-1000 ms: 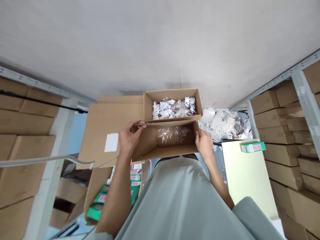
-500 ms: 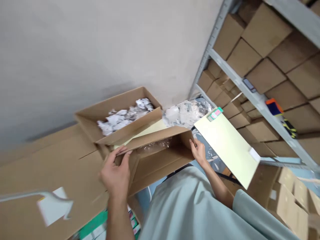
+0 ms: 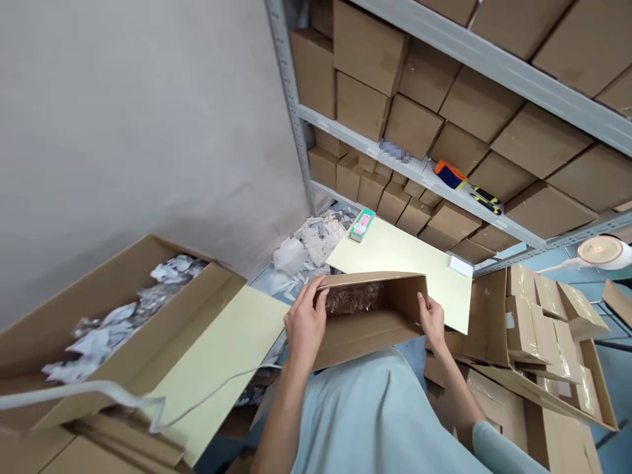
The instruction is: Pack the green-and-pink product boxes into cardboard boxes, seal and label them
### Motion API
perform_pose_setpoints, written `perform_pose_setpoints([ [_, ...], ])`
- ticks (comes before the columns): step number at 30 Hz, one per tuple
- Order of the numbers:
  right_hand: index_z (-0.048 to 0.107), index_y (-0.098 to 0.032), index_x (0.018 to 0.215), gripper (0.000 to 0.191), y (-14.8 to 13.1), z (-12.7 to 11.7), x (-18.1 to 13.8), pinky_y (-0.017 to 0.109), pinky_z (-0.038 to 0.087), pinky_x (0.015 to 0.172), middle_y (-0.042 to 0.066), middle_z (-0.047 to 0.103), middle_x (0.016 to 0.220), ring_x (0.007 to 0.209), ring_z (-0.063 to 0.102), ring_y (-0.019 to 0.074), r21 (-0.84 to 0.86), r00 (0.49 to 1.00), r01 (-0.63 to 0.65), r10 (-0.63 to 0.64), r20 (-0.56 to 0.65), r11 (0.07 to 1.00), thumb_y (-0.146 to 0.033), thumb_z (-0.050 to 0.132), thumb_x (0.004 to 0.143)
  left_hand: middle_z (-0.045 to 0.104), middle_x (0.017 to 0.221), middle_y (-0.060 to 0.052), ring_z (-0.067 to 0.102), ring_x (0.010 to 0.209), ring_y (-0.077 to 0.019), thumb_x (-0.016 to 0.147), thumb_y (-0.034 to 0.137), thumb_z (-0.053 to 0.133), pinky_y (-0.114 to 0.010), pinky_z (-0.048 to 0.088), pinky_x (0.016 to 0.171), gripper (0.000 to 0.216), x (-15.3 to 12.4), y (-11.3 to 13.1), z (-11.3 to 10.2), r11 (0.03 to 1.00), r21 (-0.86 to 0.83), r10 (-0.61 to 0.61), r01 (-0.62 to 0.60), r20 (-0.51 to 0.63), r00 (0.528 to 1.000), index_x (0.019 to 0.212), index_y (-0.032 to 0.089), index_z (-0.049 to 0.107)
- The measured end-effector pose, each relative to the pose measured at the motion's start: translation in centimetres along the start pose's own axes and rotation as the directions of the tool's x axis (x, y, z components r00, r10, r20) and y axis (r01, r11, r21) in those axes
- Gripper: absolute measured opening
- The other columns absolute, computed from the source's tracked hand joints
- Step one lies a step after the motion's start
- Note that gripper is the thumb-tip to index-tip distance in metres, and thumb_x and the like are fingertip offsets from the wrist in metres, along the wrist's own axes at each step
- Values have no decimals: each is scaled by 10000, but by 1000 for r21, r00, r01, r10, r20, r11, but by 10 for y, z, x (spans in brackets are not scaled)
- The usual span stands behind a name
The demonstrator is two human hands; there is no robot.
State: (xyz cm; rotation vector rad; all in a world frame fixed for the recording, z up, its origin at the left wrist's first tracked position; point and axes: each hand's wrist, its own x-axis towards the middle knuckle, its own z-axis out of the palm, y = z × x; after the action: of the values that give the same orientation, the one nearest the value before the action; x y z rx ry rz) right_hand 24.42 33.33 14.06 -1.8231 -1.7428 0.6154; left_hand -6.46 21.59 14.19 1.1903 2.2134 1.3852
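Observation:
Both hands grip a tilted cardboard box (image 3: pixel 370 332) close against my body. Its open side faces up, and clear plastic wrap (image 3: pixel 353 298) shows inside along the far wall. My left hand (image 3: pixel 305 321) pinches the left end of the rim, thumb on the inner side. On the right end wall, my right hand (image 3: pixel 430 320) holds the edge with the thumb on top. Just beyond the box lies a pale yellow board (image 3: pixel 399 250), with a small green-and-pink box (image 3: pixel 363 224) on its far corner and a white block (image 3: pixel 460 265) near its right edge.
A large open carton (image 3: pixel 148 342) of crumpled paper stands left by the wall, beside another pale board (image 3: pixel 232 355). Paper scraps (image 3: pixel 311 250) heap in the corner. Grey shelving (image 3: pixel 419 170) carries many boxes. Taped cartons (image 3: pixel 543 322) fill a bin at right; a lamp (image 3: pixel 605 252) stands behind.
My view and body have turned right. The held box has swung from the large paper-filled carton to in front of the pale board, with both hands still on it.

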Motion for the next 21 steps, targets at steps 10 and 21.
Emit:
perform_pose_setpoints([
  [10,365,-297,690,628,62,-65,97,302,243,570,-84,276,543,567,276,150,-9,979,-187,185,-89,982,-838,367,1008,792,1388,-131,760,1254,-308,1132,393,422,-417,592,1074,469,110,71,176,989,42,124,-140,263,957,1463,211,700],
  [21,541,-273,811,479,89,-88,186,322,337,627,-2,523,619,586,445,215,-93,974,-225,222,-37,970,-608,324,1077,784,1427,-115,728,1331,-301,1079,423,495,-446,541,1195,493,195,113,287,992,11,107,-125,447,888,1460,192,707],
])
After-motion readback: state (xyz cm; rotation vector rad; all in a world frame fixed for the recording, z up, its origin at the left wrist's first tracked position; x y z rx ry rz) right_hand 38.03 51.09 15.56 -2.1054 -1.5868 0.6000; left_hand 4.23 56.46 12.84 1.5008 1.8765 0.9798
